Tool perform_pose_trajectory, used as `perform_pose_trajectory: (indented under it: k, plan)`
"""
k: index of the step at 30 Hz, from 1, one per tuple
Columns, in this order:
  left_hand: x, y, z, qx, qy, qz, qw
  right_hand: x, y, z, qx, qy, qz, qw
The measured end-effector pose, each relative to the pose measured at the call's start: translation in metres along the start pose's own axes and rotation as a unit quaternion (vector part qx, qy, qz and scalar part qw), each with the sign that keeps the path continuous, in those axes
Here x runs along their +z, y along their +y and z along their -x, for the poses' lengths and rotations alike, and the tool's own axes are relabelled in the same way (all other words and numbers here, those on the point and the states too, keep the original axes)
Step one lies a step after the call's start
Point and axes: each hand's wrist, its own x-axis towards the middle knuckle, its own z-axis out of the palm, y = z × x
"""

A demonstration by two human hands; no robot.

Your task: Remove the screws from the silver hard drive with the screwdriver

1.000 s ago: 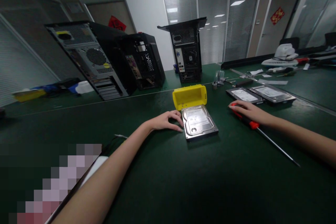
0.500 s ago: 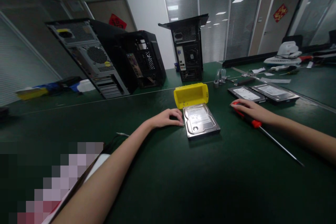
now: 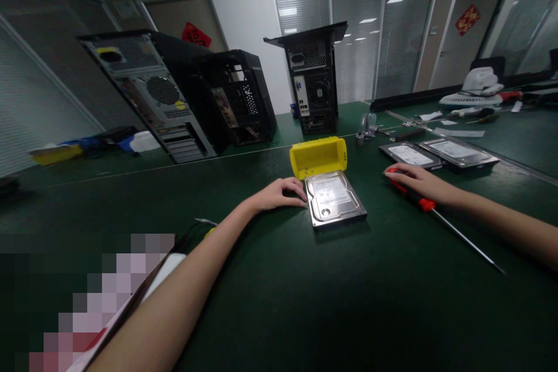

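A silver hard drive (image 3: 333, 195) lies flat on the green tabletop, in front of a yellow open box (image 3: 318, 158). My left hand (image 3: 284, 195) rests at the drive's left edge, thumb and fingers curved with a gap between them. Its fingertips are at or against that edge, not wrapped round the drive. On the right, my right hand (image 3: 412, 180) is closed over the red and black handle of a screwdriver (image 3: 464, 238). The screwdriver's long shaft lies low over the table and points toward the near right.
Two more hard drives (image 3: 407, 154) lie beyond my right hand. Behind them are a clear plastic piece (image 3: 367, 126) and scattered tools. Computer cases (image 3: 311, 87) stand along the back and left. A cable end (image 3: 204, 221) is beside my left forearm.
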Motion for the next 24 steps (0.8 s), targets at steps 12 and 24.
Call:
perform_pose_trajectory:
  k: [12, 24]
  plan:
    - [0.003, 0.018, -0.005, -0.015, 0.066, 0.023, 0.997, 0.0, 0.004, -0.003, -0.009, 0.002, 0.002, 1.0]
    - [0.053, 0.109, -0.042, 0.173, 0.06, -0.161, 0.97, 0.001, 0.005, -0.007, -0.014, 0.004, 0.003, 1.0]
